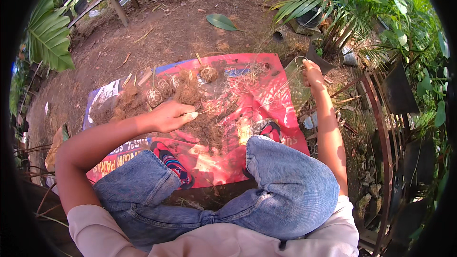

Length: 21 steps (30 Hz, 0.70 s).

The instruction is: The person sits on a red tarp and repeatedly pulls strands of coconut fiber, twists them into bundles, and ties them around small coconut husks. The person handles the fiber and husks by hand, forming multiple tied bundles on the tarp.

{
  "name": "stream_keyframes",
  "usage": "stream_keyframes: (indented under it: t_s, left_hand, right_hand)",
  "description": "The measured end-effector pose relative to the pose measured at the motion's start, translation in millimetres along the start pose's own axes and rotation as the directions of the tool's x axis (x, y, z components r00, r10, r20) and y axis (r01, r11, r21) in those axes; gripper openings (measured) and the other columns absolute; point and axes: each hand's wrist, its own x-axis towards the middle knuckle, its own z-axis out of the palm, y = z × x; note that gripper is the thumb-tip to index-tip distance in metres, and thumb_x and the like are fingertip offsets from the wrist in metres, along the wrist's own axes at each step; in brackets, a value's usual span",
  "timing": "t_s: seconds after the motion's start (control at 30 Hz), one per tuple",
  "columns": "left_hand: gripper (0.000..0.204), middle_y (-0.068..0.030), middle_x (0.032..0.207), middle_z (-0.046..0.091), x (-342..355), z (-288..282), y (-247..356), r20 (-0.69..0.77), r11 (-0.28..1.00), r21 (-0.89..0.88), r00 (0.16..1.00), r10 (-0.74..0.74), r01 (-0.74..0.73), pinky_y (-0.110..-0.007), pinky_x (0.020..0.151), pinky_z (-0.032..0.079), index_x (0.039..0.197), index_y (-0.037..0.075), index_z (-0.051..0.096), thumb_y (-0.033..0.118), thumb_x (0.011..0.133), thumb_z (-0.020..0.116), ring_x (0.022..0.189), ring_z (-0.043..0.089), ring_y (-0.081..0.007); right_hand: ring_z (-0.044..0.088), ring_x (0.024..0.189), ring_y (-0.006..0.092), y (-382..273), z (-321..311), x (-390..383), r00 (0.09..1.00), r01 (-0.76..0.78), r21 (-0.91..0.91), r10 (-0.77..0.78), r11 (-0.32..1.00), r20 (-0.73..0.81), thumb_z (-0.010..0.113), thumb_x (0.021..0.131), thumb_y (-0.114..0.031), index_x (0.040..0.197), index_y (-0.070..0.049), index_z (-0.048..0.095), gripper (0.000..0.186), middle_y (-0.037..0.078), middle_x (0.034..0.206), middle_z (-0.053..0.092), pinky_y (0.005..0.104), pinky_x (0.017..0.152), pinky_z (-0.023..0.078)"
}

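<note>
- L hand [173, 116]: fingers curled in, thumb laid fwd along them; hangs low over the brown stuff. Thin bit of strand shows at its fingertips, but can't tell from here if it's pinched.
- R hand [312, 75]: closed, raised well out to the side, thumb & index nipping a pale strand [297, 62] that loops up just L of the fingertips. Can't follow its full run; it gets lost in the glare.
- Fibre balls [154, 97]: a cluster of pale, stringy rounds just beyond L hand, slightly to its L. A lone ball [208, 74] sits farther fwd & a bit R of that hand.
- Loose brown fibre [209, 131]: heaped under & nr L hand, more of it beyond & to its L.
- Strand tangle [247, 82]: pale, messy, btwn the two hands, a bit fwd of L hand.
- Wood sticks [145, 77]: few short pcs beyond L hand, off to its L, by the far edge of the sheet.
- Red printed sheet [226, 175]: spread on the ground beneath L hand, creased, its R edge just L of R hand.
- Striped sock [176, 167]: on the foot just nearer the body than L hand; blue jeans [290, 190] behind, knees bent.
- Green leaf [221, 22]: on bare soil, well beyond L hand.
- Palm [333, 7]: beyond R hand; rusty bars [376, 107] to R of same hand.
</note>
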Motion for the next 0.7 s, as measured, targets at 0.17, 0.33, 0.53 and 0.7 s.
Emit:
stream_keyframes:
  t_s: [0.17, 0.33, 0.53, 0.7]
  left_hand:
    - [0.038, -0.0121, 0.070, 0.055, -69, -16, -14, -0.054, 0.986, -0.130, 0.992, -0.113, 0.105, -0.041, 0.064, 0.042, 0.091, 0.002, 0.055, 0.036, 0.104, 0.046, 0.065, 0.051, -0.0279]
    - [0.039, 0.0057, 0.074, 0.046, -79, 17, -43, -0.204, 0.771, -0.628, 0.936, -0.287, 0.099, -0.031, 0.062, 0.036, 0.080, 0.007, 0.050, 0.035, 0.106, 0.043, 0.067, 0.040, -0.0091]
    - [0.038, 0.0071, 0.073, 0.038, -25, 53, -43, -0.118, 0.680, -0.719, 0.937, -0.328, 0.147, -0.028, 0.060, 0.034, 0.080, 0.010, 0.047, 0.038, 0.105, 0.046, 0.069, 0.038, -0.0056]
    - [0.030, 0.0059, 0.075, 0.039, 5, 62, -25, -0.029, 0.878, -0.438, 0.973, -0.227, 0.191, -0.027, 0.063, 0.039, 0.084, 0.008, 0.050, 0.030, 0.103, 0.054, 0.070, 0.040, -0.0061]
  right_hand:
    - [0.039, 0.047, 0.0134, 27, -14, 34, 0.951, -0.014, 0.642, 0.209, 0.767, -0.229, 0.048, 0.102, -0.030, 0.091, -0.013, 0.049, 0.020, 0.000, 0.065, 0.047, 0.0282, 0.040, 0.029]
    - [0.058, 0.063, 0.0281, 3, -36, 79, 0.666, 0.385, 0.100, -0.201, 0.917, -0.718, 0.048, 0.100, -0.025, 0.091, 0.000, 0.056, 0.027, 0.010, 0.070, 0.055, 0.0442, 0.062, 0.043]
    - [0.066, 0.098, 0.0437, 25, -37, 80, 0.932, 0.133, -0.935, -0.363, 0.330, 0.005, 0.063, 0.089, -0.024, 0.100, -0.002, 0.068, 0.025, 0.026, 0.105, 0.068, 0.0517, 0.080, 0.054]
    - [0.067, 0.111, 0.0331, 19, 10, 34, 0.983, 0.148, -0.985, 0.118, -0.088, 0.137, 0.070, 0.079, -0.028, 0.115, -0.006, 0.073, 0.041, 0.014, 0.118, 0.071, 0.0472, 0.089, 0.055]
